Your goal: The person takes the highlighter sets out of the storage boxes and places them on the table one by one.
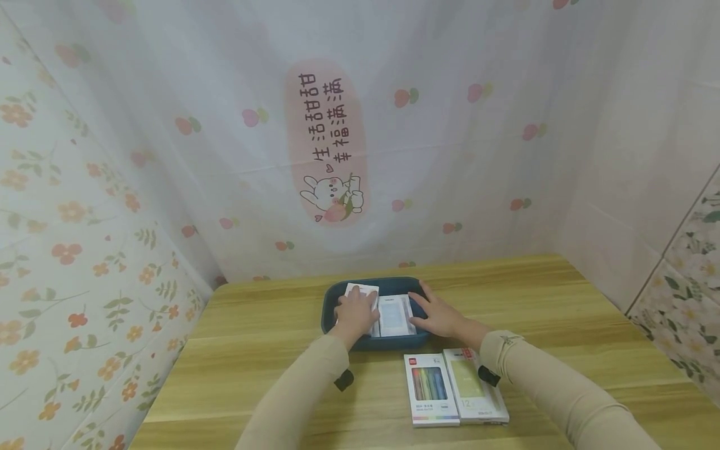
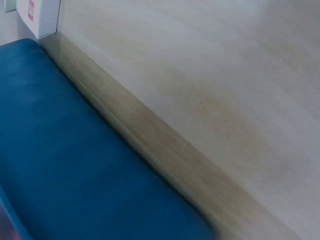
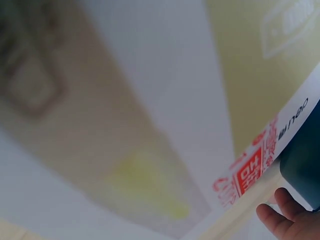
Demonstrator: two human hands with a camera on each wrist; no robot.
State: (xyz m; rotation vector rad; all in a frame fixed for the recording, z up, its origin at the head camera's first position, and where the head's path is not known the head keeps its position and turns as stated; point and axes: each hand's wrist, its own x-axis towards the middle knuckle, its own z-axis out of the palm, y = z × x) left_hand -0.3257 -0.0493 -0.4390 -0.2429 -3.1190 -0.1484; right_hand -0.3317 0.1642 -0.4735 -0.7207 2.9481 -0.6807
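A dark blue bin [image 1: 371, 343] stands on the table and holds two white boxes side by side. In the head view my left hand [image 1: 355, 315] lies over the left white box [image 1: 362, 289], gripping it with fingers on top and thumb at its right side. The right white box [image 1: 395, 315], with a pale blue panel, lies face up. My right hand [image 1: 441, 315] reaches over the bin's right rim, its extended fingers touching that box's right edge. In the right wrist view, fingertips of the right hand [image 3: 290, 217] show beside the bin [image 3: 302, 160]. The left wrist view shows only the bin's outer wall [image 2: 75, 140].
In front of the bin lie a white box with a rainbow-coloured panel [image 1: 430, 387] and a box with a yellow-green panel [image 1: 472, 384], under the right wrist. The wooden table [image 1: 253, 350] meets a printed curtain [image 1: 450, 156] behind and floral cloth [image 1: 84, 281] at left.
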